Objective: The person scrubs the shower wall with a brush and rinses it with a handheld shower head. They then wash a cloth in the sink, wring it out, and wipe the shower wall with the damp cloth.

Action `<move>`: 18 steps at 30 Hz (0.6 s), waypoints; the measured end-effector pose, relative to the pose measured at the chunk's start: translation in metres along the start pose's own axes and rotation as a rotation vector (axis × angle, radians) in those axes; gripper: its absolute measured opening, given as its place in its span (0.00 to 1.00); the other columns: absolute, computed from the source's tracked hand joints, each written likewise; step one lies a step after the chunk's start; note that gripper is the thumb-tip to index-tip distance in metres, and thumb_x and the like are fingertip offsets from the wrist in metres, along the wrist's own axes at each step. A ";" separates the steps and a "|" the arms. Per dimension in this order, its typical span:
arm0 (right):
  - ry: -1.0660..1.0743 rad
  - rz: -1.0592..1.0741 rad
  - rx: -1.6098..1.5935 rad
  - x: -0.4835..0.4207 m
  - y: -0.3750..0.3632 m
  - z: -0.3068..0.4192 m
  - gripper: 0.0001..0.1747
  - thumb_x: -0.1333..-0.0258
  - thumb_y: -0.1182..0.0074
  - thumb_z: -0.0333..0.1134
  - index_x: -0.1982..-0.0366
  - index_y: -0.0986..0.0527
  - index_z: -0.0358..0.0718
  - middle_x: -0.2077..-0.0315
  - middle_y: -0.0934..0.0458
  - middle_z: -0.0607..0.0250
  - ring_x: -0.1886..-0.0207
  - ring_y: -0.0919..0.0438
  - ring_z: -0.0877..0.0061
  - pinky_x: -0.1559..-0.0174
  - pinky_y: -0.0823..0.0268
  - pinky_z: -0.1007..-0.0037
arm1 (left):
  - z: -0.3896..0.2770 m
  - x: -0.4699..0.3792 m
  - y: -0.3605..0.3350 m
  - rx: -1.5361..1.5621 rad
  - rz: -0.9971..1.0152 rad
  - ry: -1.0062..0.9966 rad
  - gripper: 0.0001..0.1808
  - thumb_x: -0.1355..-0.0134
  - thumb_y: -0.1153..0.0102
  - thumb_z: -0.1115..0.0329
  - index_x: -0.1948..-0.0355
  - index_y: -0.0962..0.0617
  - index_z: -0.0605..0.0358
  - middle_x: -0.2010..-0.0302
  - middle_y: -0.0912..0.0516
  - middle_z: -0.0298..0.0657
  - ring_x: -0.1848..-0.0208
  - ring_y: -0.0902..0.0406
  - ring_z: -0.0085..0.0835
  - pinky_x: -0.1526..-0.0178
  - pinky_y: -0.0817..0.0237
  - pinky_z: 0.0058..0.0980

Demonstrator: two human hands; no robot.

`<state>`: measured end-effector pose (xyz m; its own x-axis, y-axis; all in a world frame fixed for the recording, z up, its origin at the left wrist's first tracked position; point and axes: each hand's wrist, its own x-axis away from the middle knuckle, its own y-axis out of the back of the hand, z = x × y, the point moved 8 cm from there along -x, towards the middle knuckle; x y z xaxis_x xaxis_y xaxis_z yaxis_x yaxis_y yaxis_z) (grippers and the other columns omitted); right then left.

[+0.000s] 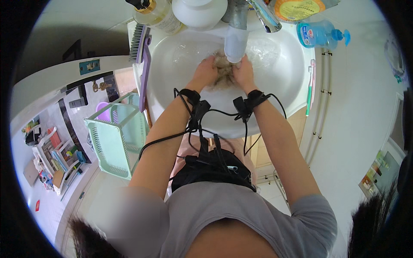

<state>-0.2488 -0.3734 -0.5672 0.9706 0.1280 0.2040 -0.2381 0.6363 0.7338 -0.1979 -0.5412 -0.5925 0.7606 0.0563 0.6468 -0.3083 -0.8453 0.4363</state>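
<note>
A wet, beige-brown furry item (223,69) lies in the white washbasin (277,80), its exact kind unclear. My left hand (207,71) grips its left side and my right hand (242,72) its right side, with the fingertips partly hidden. Between my hands, the white end of a spout (236,45) hangs over the item and covers part of it. Water shows in the basin on both sides. Black straps with small devices and cables are around both my wrists.
A purple-handled brush (145,71) lies on the basin's left rim, below a pump bottle (158,17) and a white jar (200,13). A chrome tap (266,17), a blue soap bottle (317,34) and toothbrushes (310,87) are at the right. A green plastic rack (109,145) stands at left.
</note>
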 end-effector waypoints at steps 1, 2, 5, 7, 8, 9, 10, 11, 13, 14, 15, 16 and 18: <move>-0.028 -0.018 -0.201 0.003 0.002 0.006 0.27 0.56 0.38 0.33 0.51 0.31 0.37 0.60 0.23 0.56 0.57 0.24 0.65 0.57 0.32 0.67 | 0.007 0.001 0.000 0.416 0.009 0.146 0.33 0.44 0.44 0.55 0.37 0.38 0.47 0.45 0.28 0.46 0.48 0.27 0.45 0.46 0.34 0.39; -0.120 0.019 -0.388 0.011 0.002 0.008 0.25 0.55 0.39 0.32 0.52 0.30 0.36 0.62 0.22 0.58 0.59 0.23 0.69 0.58 0.32 0.69 | 0.012 0.006 -0.006 0.818 0.035 0.325 0.32 0.42 0.45 0.53 0.38 0.37 0.49 0.47 0.26 0.46 0.49 0.26 0.43 0.46 0.34 0.38; -0.172 0.051 -0.693 0.039 0.017 0.041 0.20 0.50 0.40 0.35 0.56 0.28 0.33 0.63 0.21 0.64 0.61 0.25 0.80 0.58 0.32 0.76 | -0.015 0.027 -0.005 1.317 0.248 0.358 0.31 0.38 0.54 0.46 0.40 0.35 0.53 0.51 0.23 0.45 0.49 0.25 0.37 0.46 0.34 0.35; -0.142 0.019 -0.776 0.049 0.030 0.070 0.21 0.48 0.41 0.38 0.56 0.28 0.33 0.64 0.21 0.63 0.62 0.24 0.79 0.59 0.32 0.75 | -0.039 0.040 -0.005 1.234 0.317 0.238 0.32 0.35 0.62 0.40 0.43 0.33 0.56 0.51 0.24 0.43 0.50 0.25 0.34 0.48 0.32 0.34; -0.133 -0.008 -0.714 0.050 0.036 0.080 0.21 0.48 0.41 0.40 0.56 0.28 0.33 0.64 0.21 0.60 0.62 0.23 0.74 0.58 0.32 0.73 | -0.048 0.046 -0.007 1.182 0.348 0.201 0.32 0.35 0.63 0.40 0.43 0.33 0.56 0.51 0.24 0.43 0.50 0.25 0.34 0.48 0.32 0.34; -0.121 -0.035 -0.651 0.051 0.041 0.088 0.22 0.48 0.42 0.42 0.57 0.28 0.34 0.65 0.20 0.56 0.62 0.22 0.68 0.58 0.31 0.71 | -0.059 0.051 -0.009 1.147 0.409 0.131 0.32 0.34 0.64 0.39 0.44 0.33 0.56 0.51 0.24 0.43 0.50 0.25 0.34 0.48 0.32 0.34; -0.065 -0.080 -0.610 0.051 0.046 0.095 0.23 0.48 0.42 0.44 0.57 0.27 0.34 0.65 0.20 0.53 0.61 0.21 0.63 0.57 0.31 0.68 | -0.061 0.053 -0.007 1.124 0.385 0.124 0.32 0.34 0.64 0.40 0.44 0.33 0.56 0.51 0.24 0.43 0.51 0.25 0.34 0.48 0.32 0.34; -0.041 -0.111 -0.562 0.049 0.047 0.096 0.23 0.47 0.43 0.44 0.57 0.28 0.34 0.65 0.20 0.52 0.62 0.21 0.60 0.58 0.31 0.67 | -0.066 0.056 -0.008 1.118 0.392 0.088 0.32 0.34 0.64 0.40 0.44 0.33 0.57 0.51 0.24 0.42 0.51 0.25 0.34 0.48 0.32 0.34; 0.107 -0.201 -0.507 0.046 0.049 0.096 0.22 0.45 0.45 0.45 0.57 0.28 0.34 0.66 0.21 0.50 0.62 0.22 0.54 0.58 0.31 0.65 | -0.071 0.060 -0.008 1.028 0.350 0.009 0.31 0.33 0.63 0.41 0.45 0.32 0.57 0.53 0.24 0.42 0.53 0.25 0.33 0.49 0.32 0.34; 0.045 -0.188 -0.430 0.043 0.043 0.082 0.21 0.44 0.46 0.43 0.57 0.28 0.34 0.65 0.21 0.49 0.62 0.23 0.52 0.58 0.32 0.63 | -0.072 0.061 -0.006 0.945 0.299 -0.034 0.30 0.33 0.62 0.42 0.46 0.31 0.57 0.53 0.24 0.42 0.54 0.25 0.33 0.51 0.31 0.33; 0.012 -0.172 -0.358 0.037 0.040 0.067 0.20 0.43 0.47 0.42 0.57 0.28 0.33 0.64 0.22 0.48 0.61 0.24 0.50 0.58 0.32 0.62 | -0.070 0.062 -0.002 0.855 0.235 -0.042 0.29 0.33 0.62 0.43 0.47 0.31 0.57 0.54 0.23 0.42 0.55 0.25 0.33 0.52 0.31 0.32; 0.048 -0.191 -0.314 0.031 0.041 0.057 0.19 0.42 0.48 0.41 0.57 0.29 0.33 0.63 0.22 0.47 0.61 0.25 0.49 0.58 0.32 0.60 | -0.074 0.065 -0.001 0.741 0.248 -0.101 0.28 0.34 0.59 0.44 0.46 0.31 0.57 0.54 0.23 0.42 0.56 0.25 0.31 0.54 0.31 0.30; 0.153 -0.252 -0.190 0.024 0.051 0.043 0.15 0.43 0.48 0.36 0.58 0.29 0.33 0.62 0.23 0.47 0.59 0.24 0.54 0.58 0.33 0.63 | -0.077 0.068 0.006 0.487 0.247 -0.167 0.26 0.35 0.54 0.47 0.45 0.31 0.56 0.54 0.24 0.43 0.57 0.26 0.27 0.57 0.31 0.26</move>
<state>-0.2391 -0.3712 -0.4971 0.9956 0.0522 -0.0779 0.0064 0.7909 0.6120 -0.1922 -0.5018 -0.4981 0.7913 -0.2254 0.5684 -0.2195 -0.9723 -0.0800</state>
